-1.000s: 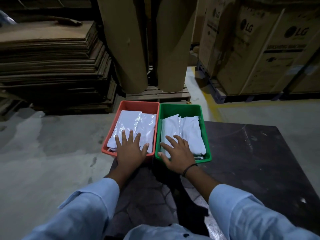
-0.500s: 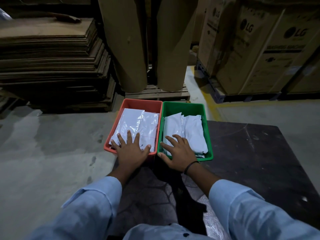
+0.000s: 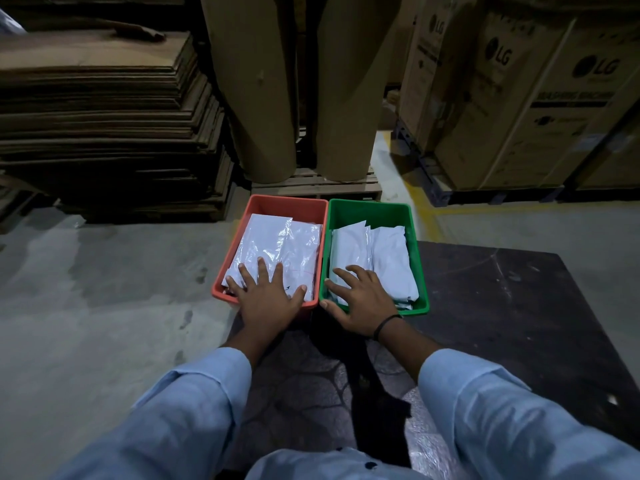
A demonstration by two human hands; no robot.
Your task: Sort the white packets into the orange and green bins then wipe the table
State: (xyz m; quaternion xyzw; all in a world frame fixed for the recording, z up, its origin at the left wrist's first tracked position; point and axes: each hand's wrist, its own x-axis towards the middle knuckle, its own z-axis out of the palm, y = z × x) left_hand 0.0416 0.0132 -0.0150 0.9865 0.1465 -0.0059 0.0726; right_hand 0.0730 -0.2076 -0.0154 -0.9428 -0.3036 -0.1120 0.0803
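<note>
At the far corner of the worktop, long axes pointing away, the orange bin lay ahead of the left grip and the green bin ahead of the right grip, each open palm pressing white packets inside.

Both bins have slid a little farther from the person. The orange bin and the green bin now reach further past the far edge of the desk, and their far walls sit closer to the wooden pallet on the floor. The left hand and right hand have gone forward with them, fingers resting on the white packets. The left thumb is spread wider than a second ago. The pair of bins also sits slightly further right in the view.
</note>
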